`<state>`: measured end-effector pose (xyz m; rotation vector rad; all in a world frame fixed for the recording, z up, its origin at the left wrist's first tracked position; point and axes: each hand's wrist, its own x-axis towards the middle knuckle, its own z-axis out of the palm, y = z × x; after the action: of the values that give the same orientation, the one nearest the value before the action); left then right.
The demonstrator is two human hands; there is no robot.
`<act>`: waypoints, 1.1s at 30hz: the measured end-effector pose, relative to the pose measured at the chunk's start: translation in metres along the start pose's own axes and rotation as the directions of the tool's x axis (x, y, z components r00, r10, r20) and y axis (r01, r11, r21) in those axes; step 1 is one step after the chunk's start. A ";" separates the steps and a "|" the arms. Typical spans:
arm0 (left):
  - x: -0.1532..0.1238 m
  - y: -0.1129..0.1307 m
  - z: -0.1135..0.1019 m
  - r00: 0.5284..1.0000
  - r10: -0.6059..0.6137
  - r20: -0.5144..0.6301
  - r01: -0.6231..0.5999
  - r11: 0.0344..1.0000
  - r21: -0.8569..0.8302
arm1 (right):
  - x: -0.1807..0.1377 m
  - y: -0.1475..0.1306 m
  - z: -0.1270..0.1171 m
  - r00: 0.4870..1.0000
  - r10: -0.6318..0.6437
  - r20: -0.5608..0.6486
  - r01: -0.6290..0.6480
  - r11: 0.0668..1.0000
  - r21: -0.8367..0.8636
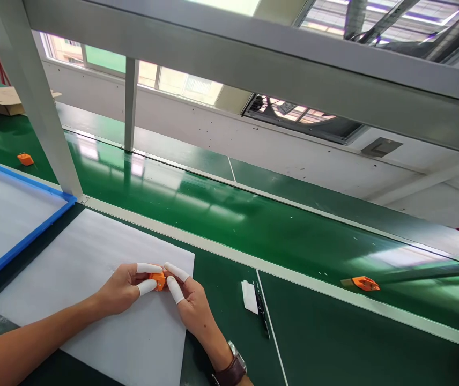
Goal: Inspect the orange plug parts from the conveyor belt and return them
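Observation:
Between my hands is a small orange plastic part (158, 281), held just above a white sheet (133, 343). My left hand (123, 289) pinches it from the left with thumb and forefinger, both in white finger cots. From the other side, my right hand (191, 303) brings its white-covered thumb and forefinger to the part's right edge. Those right fingertips are close together; whether they grip the part or something tiny on it is hard to make out. A watch with a brown strap (231, 370) is on my right wrist.
Beyond a pale rail runs a green conveyor belt (213, 214) with an orange part (366, 283) at right and another orange part (25, 159) at left. A blue-rimmed tray (24, 246) lies left. A black pen (262, 311) and white slip (249, 296) lie right. Metal posts (40, 102) rise ahead.

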<state>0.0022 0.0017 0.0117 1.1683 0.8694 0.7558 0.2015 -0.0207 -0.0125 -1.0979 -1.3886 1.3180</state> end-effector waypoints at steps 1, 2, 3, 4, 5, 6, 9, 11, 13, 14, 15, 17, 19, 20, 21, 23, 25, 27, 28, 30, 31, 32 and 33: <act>0.001 0.002 -0.001 1.000 -0.012 0.007 0.012 1.000 -0.010 | 0.000 0.000 -0.001 1.000 -0.022 -0.020 0.021 0.998 -0.060; 0.002 0.003 -0.002 1.000 -0.029 0.009 0.029 0.999 -0.019 | 0.001 0.001 -0.002 0.998 -0.050 -0.047 0.044 0.991 -0.125; 0.002 0.005 -0.003 0.999 -0.047 0.005 0.047 0.998 -0.030 | 0.001 0.001 -0.003 0.994 -0.079 -0.077 0.064 0.980 -0.186; 0.003 0.007 -0.004 0.998 -0.066 0.001 0.066 0.997 -0.038 | 0.002 0.002 -0.004 0.988 -0.107 -0.109 0.079 0.969 -0.234; 0.003 0.009 -0.004 0.997 -0.080 -0.004 0.079 0.996 -0.041 | 0.002 0.002 -0.004 0.982 -0.126 -0.139 0.087 0.962 -0.261; 0.002 0.010 -0.004 0.996 -0.086 -0.007 0.086 0.995 -0.040 | 0.003 0.002 -0.004 0.977 -0.135 -0.166 0.087 0.960 -0.268; 0.002 0.010 -0.004 0.998 -0.064 0.006 0.064 0.998 -0.019 | 0.003 0.000 -0.005 0.982 -0.114 -0.148 0.076 0.968 -0.240; 0.002 0.008 -0.004 0.999 -0.033 0.027 0.033 0.999 -0.004 | 0.002 -0.003 -0.006 0.993 -0.085 -0.082 0.063 0.966 -0.251; 0.001 0.006 -0.004 0.999 -0.017 0.042 0.017 1.000 0.002 | 0.001 -0.007 -0.008 0.998 -0.047 -0.042 0.034 0.962 -0.270; 0.001 0.005 -0.004 0.999 -0.013 0.051 0.012 1.000 0.007 | 0.001 -0.009 -0.008 0.999 -0.023 -0.032 0.013 0.963 -0.269; 0.000 0.004 -0.004 0.998 -0.007 0.062 0.006 1.000 0.013 | 0.001 -0.011 -0.009 1.000 0.005 -0.021 -0.010 0.966 -0.259; -0.002 0.004 -0.003 0.995 0.012 0.094 -0.014 1.000 0.022 | 0.001 -0.015 -0.009 0.998 0.059 0.016 -0.054 0.975 -0.215; -0.003 0.005 -0.002 0.993 0.035 0.117 -0.038 0.999 0.027 | 0.002 -0.017 -0.009 0.993 0.097 0.060 -0.085 0.981 -0.174; -0.004 0.006 -0.001 0.991 0.044 0.123 -0.048 0.998 0.028 | 0.003 -0.018 -0.008 0.992 0.107 0.066 -0.095 0.982 -0.162; -0.004 0.007 0.000 0.990 0.055 0.128 -0.059 0.998 0.029 | 0.003 -0.017 -0.007 0.992 0.111 0.062 -0.100 0.983 -0.156; -0.005 0.007 0.001 0.988 0.076 0.138 -0.081 0.996 0.034 | 0.003 -0.016 -0.005 0.993 0.112 0.026 -0.107 0.981 -0.164; -0.004 0.006 0.001 0.986 0.085 0.142 -0.091 0.995 0.034 | 0.003 -0.013 -0.002 0.994 0.111 -0.016 -0.112 0.976 -0.185; -0.003 0.004 0.001 0.989 0.076 0.124 -0.081 0.996 0.031 | 0.003 -0.011 -0.001 0.993 0.108 -0.037 -0.113 0.975 -0.192; -0.003 0.004 0.001 0.992 0.068 0.109 -0.072 0.997 0.030 | 0.003 -0.010 0.000 0.994 0.104 -0.042 -0.110 0.976 -0.189; -0.002 0.003 0.001 0.995 0.049 0.083 -0.051 0.998 0.029 | 0.003 -0.010 0.000 0.995 0.092 -0.038 -0.097 0.979 -0.177; -0.002 0.003 0.000 0.997 0.039 0.073 -0.041 0.999 0.028 | 0.003 -0.010 -0.001 0.996 0.086 -0.033 -0.090 0.982 -0.163; -0.002 0.003 0.000 0.997 0.029 0.065 -0.031 0.999 0.026 | 0.003 -0.010 -0.002 0.996 0.080 -0.037 -0.085 0.986 -0.143; -0.002 0.003 -0.001 0.998 0.016 0.056 -0.018 1.000 0.024 | 0.004 -0.009 -0.003 0.996 0.078 -0.053 -0.084 0.989 -0.119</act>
<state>0.0004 0.0014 0.0152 1.2146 0.8250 0.7243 0.2036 -0.0170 -0.0029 -1.2712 -1.4165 1.2699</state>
